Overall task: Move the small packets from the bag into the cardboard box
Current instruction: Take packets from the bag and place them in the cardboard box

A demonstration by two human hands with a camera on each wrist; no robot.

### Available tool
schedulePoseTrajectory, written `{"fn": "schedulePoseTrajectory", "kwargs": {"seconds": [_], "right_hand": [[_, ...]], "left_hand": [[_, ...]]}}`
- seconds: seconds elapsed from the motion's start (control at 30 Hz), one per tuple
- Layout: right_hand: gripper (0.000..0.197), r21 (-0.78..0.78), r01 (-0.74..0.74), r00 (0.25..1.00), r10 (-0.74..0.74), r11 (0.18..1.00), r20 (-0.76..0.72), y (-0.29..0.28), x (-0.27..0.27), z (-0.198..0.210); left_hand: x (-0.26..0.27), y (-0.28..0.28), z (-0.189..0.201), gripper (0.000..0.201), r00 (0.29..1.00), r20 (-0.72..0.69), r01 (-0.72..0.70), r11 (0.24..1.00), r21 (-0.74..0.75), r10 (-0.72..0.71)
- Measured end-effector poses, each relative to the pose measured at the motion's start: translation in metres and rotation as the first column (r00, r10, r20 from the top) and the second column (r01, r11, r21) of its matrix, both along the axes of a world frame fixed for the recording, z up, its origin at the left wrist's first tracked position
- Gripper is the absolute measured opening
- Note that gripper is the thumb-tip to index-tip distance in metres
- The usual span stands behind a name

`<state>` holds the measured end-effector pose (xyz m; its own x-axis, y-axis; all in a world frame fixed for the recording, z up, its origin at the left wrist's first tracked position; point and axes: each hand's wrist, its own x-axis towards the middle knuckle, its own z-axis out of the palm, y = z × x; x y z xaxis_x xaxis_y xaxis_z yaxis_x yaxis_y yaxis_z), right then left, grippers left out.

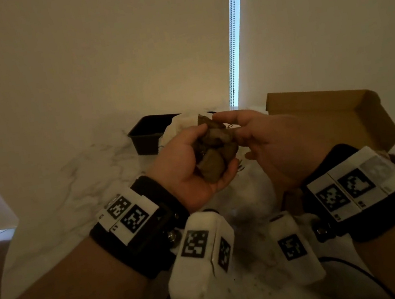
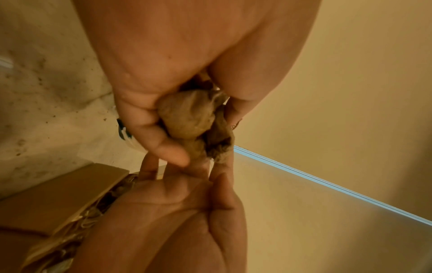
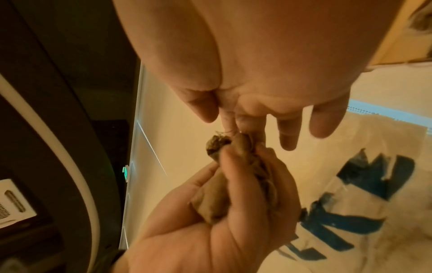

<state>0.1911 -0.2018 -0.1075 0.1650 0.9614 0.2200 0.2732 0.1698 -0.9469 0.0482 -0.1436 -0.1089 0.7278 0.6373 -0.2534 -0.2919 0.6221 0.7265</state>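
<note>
Above the marble table, my left hand (image 1: 213, 148) grips a bunch of small brown packets (image 1: 213, 166) in its cupped palm. My right hand (image 1: 226, 126) meets it from the right, with thumb and forefinger pinching the top packet (image 1: 206, 120) of the bunch. The left wrist view shows the packets (image 2: 184, 114) wedged between my left thumb and fingers. In the right wrist view, my right fingertips (image 3: 230, 125) touch the frayed end of a packet (image 3: 216, 144). The open cardboard box (image 1: 327, 113) stands to the right, and several packets (image 2: 93, 212) lie inside it. The white bag (image 1: 182, 126) lies behind and under my hands.
A black plastic tray (image 1: 147, 134) stands at the back of the marble table (image 1: 68, 190), left of the bag. The bag's blue print (image 3: 362, 194) shows beneath my hands. A wall and a window blind stand close behind the table.
</note>
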Motion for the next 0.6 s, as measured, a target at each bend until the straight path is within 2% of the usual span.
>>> {"fn": "schedulePoseTrajectory", "kwargs": {"seconds": [0.1, 0.23, 0.33, 0.4, 0.5, 0.53, 0.6], "right_hand": [[0.036, 0.070, 0.065, 0.992, -0.072, 0.995, 0.107, -0.006, -0.002, -0.003], [0.024, 0.116, 0.159, 0.983, -0.168, 0.980, 0.076, -0.007, -0.001, -0.004], [0.016, 0.162, 0.254, 0.967, -0.252, 0.954, -0.032, -0.008, 0.001, 0.000], [0.018, 0.201, 0.288, 0.957, -0.271, 0.936, -0.105, -0.009, 0.003, 0.002], [0.040, 0.272, 0.260, 0.965, -0.263, 0.927, -0.028, -0.011, 0.004, 0.005], [0.042, 0.279, 0.239, 0.968, -0.250, 0.930, 0.004, -0.012, 0.004, 0.005], [0.030, 0.267, 0.198, 0.977, -0.211, 0.943, 0.022, -0.014, 0.002, 0.007]], "left_hand": [[-0.002, 0.001, 0.002, 0.026, 1.000, 0.003, -0.003, 0.999, -0.048, 0.003], [-0.002, 0.001, 0.002, 0.024, 1.000, -0.030, -0.010, 1.000, -0.024, 0.009], [-0.002, 0.000, 0.002, 0.022, 0.996, -0.067, -0.064, 0.997, 0.042, 0.066], [-0.002, 0.000, 0.003, 0.020, 0.993, -0.084, -0.076, 0.994, 0.073, 0.082], [-0.004, 0.002, 0.004, 0.021, 0.994, -0.102, -0.029, 0.994, 0.101, 0.039], [-0.005, 0.003, 0.004, 0.022, 0.994, -0.109, -0.004, 0.994, 0.112, 0.016], [-0.007, 0.004, 0.004, 0.022, 0.992, -0.126, 0.049, 0.989, 0.137, -0.032]]}}
